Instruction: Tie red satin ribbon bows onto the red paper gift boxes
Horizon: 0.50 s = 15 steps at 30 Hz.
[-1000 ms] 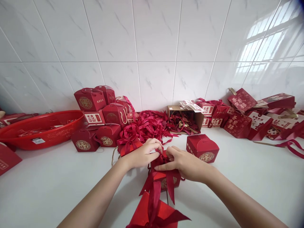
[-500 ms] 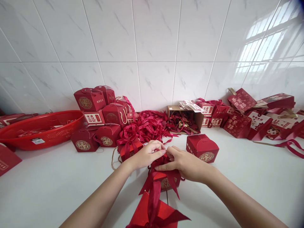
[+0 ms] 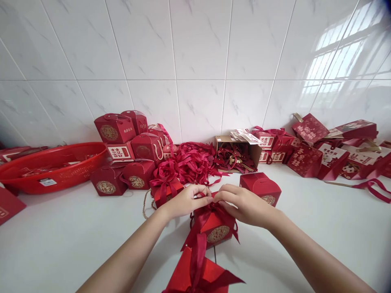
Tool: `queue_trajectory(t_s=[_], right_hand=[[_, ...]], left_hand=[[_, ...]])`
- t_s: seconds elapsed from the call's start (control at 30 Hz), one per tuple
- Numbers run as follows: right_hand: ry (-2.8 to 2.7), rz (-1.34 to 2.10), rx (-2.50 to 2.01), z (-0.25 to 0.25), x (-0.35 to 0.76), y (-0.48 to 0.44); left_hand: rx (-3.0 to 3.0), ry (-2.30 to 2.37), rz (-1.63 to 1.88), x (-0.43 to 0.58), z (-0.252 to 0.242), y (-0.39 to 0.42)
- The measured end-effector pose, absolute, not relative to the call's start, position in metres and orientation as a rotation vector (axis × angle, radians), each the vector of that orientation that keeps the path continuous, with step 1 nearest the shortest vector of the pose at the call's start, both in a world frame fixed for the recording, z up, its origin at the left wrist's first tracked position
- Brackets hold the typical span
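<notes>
Fingertip contact pts partly hidden, so can't make out the exact ribbon path btwn them. Front box (image 3: 180,270) cut off at bottom of view; spare box (image 3: 259,185) partly behind R hand (image 3: 246,203). Basket (image 3: 70,171) runs out of view at L.

Pose: both wrists bent inward, tips nearly meeting over the box top. L hand (image 3: 187,200): thumb + curled fingers pinching ribbon (image 3: 200,224). R hand: palm down, fingers bunched, also pinching ribbon near the knot.

Gift box (image 3: 218,235): mid-bench (image 3: 116,236), well out from the bench's back edge, upright, turned slightly. Red w/ round gold medallion on front, ribbon tails hanging both sides, cord partly visible.
</notes>
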State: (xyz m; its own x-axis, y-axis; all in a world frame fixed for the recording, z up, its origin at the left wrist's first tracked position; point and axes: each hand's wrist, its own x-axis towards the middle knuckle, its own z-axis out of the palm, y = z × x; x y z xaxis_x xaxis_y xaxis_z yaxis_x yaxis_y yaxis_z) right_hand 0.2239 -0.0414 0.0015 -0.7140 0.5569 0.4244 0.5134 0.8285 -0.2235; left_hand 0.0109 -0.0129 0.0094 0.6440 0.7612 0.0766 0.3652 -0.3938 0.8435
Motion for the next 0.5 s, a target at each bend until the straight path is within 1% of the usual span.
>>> queue_trajectory(t_s=[0.27, 0.5], right_hand=[[-2.408, 0.34, -0.936, 0.0014, 0.2237, -0.041], [-2.375, 0.356, -0.961, -0.0033, 0.2187, -0.0379]], left_hand=[[1.975, 0.945, 0.625, 0.0116, 0.0061, -0.0134], [1.978, 0.924, 0.654, 0.0127, 0.0027, -0.0127]])
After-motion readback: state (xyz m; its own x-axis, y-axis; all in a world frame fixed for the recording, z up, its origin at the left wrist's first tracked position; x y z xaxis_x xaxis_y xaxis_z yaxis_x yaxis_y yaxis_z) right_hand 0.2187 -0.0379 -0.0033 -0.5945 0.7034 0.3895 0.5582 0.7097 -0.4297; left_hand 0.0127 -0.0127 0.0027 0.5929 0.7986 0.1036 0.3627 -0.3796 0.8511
